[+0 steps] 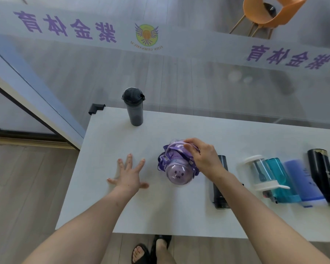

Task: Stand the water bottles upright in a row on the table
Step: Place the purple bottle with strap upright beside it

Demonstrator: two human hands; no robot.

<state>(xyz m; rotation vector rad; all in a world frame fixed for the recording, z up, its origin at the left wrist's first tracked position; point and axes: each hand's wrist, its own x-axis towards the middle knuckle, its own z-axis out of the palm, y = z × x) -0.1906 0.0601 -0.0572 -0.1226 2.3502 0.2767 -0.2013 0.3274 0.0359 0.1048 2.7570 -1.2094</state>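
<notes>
Head view: the right hand (202,156) is closed over the upper end of the purple bottle (176,164), fingers wrapped across its strap and lid; the bottle's clear domed base faces the camera, so it appears tilted toward the person and not yet upright. The left hand (131,174) is empty, fingers spread, resting flat on the white table (160,216) just left of the bottle. To seat the bottle well, bring its base flat onto the table before releasing, and keep the loose strap from catching underneath. A dark tumbler (134,107) already stands upright near the far left corner, marking the likely start of the row. To the right lie a black bottle (220,185), a clear bottle with white fittings (259,172), a teal bottle (280,180), a blue bottle (301,181) and a black flask (322,174), all on their sides, close together; the black bottle lies partly under the right forearm.
</notes>
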